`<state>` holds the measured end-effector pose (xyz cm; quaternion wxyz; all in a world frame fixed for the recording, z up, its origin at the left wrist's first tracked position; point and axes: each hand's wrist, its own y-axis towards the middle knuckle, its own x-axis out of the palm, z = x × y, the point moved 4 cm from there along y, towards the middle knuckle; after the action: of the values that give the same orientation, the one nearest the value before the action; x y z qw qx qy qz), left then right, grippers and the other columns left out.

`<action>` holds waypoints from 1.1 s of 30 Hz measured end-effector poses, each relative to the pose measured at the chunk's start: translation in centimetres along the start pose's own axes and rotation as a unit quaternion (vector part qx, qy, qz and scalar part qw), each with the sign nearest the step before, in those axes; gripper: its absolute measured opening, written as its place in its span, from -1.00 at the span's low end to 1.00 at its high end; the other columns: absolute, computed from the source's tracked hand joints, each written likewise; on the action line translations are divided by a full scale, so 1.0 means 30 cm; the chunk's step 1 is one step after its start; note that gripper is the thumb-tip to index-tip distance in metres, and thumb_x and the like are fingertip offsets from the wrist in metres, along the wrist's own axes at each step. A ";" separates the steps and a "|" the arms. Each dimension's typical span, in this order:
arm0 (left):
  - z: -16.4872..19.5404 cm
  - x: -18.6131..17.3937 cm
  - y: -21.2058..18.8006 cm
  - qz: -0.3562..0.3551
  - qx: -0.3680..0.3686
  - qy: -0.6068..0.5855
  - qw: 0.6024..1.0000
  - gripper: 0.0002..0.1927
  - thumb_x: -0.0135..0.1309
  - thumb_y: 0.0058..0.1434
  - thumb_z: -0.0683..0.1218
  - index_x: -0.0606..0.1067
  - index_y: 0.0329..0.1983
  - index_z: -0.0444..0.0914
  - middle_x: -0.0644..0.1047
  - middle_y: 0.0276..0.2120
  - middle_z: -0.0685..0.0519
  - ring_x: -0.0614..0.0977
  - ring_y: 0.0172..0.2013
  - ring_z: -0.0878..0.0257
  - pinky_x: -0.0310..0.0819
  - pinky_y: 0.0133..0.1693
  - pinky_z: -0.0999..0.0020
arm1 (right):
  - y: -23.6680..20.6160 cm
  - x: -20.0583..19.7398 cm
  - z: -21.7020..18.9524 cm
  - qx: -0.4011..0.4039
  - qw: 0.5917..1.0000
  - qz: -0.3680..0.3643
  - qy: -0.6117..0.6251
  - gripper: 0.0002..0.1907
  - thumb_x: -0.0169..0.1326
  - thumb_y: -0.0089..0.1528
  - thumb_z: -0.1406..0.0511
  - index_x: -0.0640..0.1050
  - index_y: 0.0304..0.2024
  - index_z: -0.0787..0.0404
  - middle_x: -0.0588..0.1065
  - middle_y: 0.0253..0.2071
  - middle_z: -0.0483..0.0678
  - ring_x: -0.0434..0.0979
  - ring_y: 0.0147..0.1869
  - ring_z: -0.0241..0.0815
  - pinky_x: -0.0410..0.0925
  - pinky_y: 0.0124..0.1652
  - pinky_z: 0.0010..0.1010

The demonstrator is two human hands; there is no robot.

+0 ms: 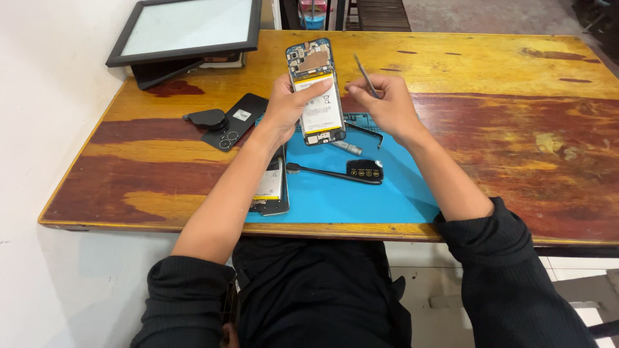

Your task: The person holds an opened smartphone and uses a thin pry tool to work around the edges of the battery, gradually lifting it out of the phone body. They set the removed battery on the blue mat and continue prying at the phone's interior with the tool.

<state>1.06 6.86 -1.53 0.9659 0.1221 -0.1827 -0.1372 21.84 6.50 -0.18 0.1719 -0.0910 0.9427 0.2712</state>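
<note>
— What's the biggest thing in view?

— The wooden surface [490, 129], worn yellow with reddish-brown patches. On it, right in front of the person, lies a blue work mat [348, 193]. At the far left corner, a black-framed panel [187, 29] rests tilted on something dark.

— And the thing being worked on?

— An opened phone [315, 90], back cover off, held upright above the far edge of the mat. You can see its blue frame, a white battery with a yellow band across the top, a copper-coloured patch near the upper end and small circuit parts at the bottom.

— How are the hands placed?

— The left hand [287, 103] is wrapped round the phone's left side, thumb lying across the battery. The right hand [383, 100] is just beside the phone's right edge, fingers pinched together on thin metal tweezers [365, 75] that point up and away.

— What else lies about?

— A second phone [272, 187] lies partly on the mat's left edge, half hidden under the left forearm. To the left, on bare wood, a black back cover [240, 119] with camera rings, and a dark rounded piece [206, 118] touching it. On the mat: a black long-handled brush [322, 173] ending at a small black device [365, 170], plus a small grey cylinder [347, 148] near the phone's lower end.
</note>
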 end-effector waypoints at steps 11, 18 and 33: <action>0.009 0.014 -0.013 -0.031 0.007 0.064 0.997 -0.72 0.33 0.19 -0.10 0.60 -0.09 -0.31 0.69 -0.23 -0.02 0.75 -0.26 0.27 0.70 -0.21 0.35 | -0.019 0.034 -0.063 0.052 0.990 0.005 0.129 -0.82 0.16 0.34 0.36 0.65 -0.06 0.34 0.63 -0.24 -0.10 0.58 -0.23 -0.44 0.43 -0.26 -0.57; 0.007 0.010 -0.009 -0.022 0.018 0.099 0.995 -0.71 0.33 0.19 -0.07 0.60 -0.09 -0.30 0.69 -0.22 -0.01 0.75 -0.25 0.28 0.70 -0.21 0.37 | -0.025 0.042 -0.081 0.040 0.990 -0.007 0.134 -0.80 0.14 0.33 0.41 0.64 -0.02 0.38 0.65 -0.18 0.01 0.67 -0.12 -0.31 0.55 -0.07 -0.46; 0.013 0.019 -0.019 -0.041 0.028 0.146 0.988 -0.66 0.33 0.18 -0.04 0.60 -0.04 -0.29 0.69 -0.18 0.01 0.73 -0.21 0.30 0.66 -0.16 0.37 | -0.025 0.036 -0.065 0.014 0.990 0.005 0.140 -0.90 0.19 0.30 0.46 0.61 -0.13 0.39 0.62 -0.19 -0.03 0.65 -0.13 -0.30 0.57 -0.09 -0.46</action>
<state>1.30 6.09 -1.15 0.9720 0.1749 -0.0378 -0.1520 20.51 4.74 0.61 0.0382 -0.1212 0.9615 0.2436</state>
